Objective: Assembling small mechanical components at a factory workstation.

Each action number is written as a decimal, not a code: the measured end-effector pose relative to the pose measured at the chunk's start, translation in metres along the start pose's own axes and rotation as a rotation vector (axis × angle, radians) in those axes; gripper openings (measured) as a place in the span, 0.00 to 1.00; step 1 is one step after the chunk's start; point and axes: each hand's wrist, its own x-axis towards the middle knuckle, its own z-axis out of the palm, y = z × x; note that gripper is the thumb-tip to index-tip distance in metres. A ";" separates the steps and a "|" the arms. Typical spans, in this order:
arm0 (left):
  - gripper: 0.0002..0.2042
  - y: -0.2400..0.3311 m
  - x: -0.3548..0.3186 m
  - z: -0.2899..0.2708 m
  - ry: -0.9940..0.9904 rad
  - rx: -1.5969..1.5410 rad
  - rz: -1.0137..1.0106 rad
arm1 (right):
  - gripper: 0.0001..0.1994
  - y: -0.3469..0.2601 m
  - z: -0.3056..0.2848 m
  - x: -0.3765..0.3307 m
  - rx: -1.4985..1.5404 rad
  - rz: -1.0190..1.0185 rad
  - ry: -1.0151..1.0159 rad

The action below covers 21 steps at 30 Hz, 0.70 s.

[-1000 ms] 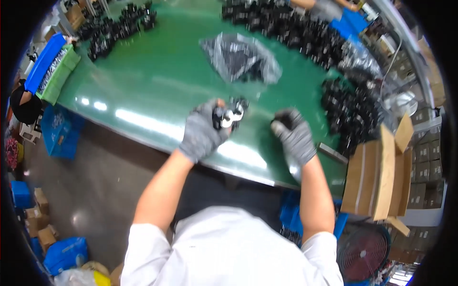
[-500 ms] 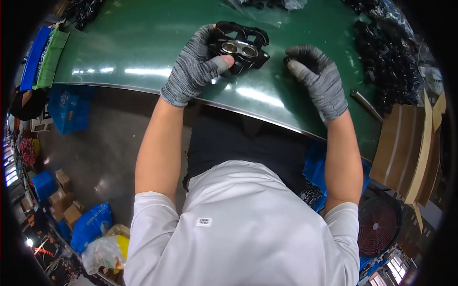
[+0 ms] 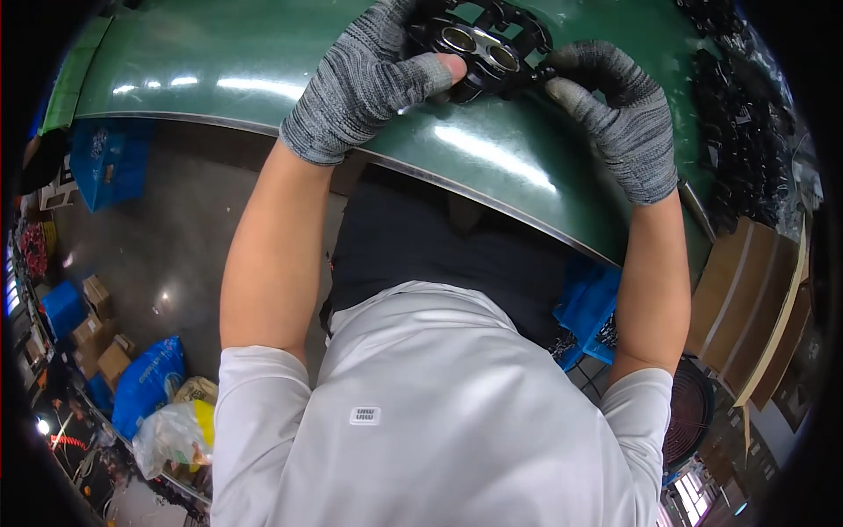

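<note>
My left hand (image 3: 364, 83), in a grey knit glove with a bare thumb tip, grips a black two-piston brake caliper (image 3: 479, 44) above the green bench. Two round, silver-rimmed pistons face up, and the thumb presses beside the nearer-left one. At the caliper's right end, my right hand (image 3: 619, 119), gloved likewise, pinches a small dark piece (image 3: 545, 73) between thumb and forefinger. That piece appears to touch the caliper; its exact kind is too small to tell.
The green bench (image 3: 219, 61) has a metal front edge. A heap of black parts (image 3: 746, 132) lies to the right, near a metal rod (image 3: 698, 211) and a cardboard box (image 3: 746, 290). Blue bins (image 3: 110, 162) stand at lower left, and a round fan (image 3: 689, 413) at lower right.
My right hand has come up to the caliper's right end with the small dark piece; before, it was apart from it. The caliper sits higher and farther right in view.
</note>
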 end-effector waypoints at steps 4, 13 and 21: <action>0.33 -0.028 0.019 -0.017 -0.369 -0.017 0.593 | 0.16 0.001 0.002 0.001 -0.008 -0.012 0.000; 0.36 -0.023 0.008 -0.016 -0.226 0.160 0.561 | 0.13 -0.008 0.007 0.002 -0.103 -0.127 0.003; 0.37 0.007 -0.004 0.000 0.041 0.009 -0.147 | 0.12 -0.009 0.009 0.001 -0.149 -0.175 -0.014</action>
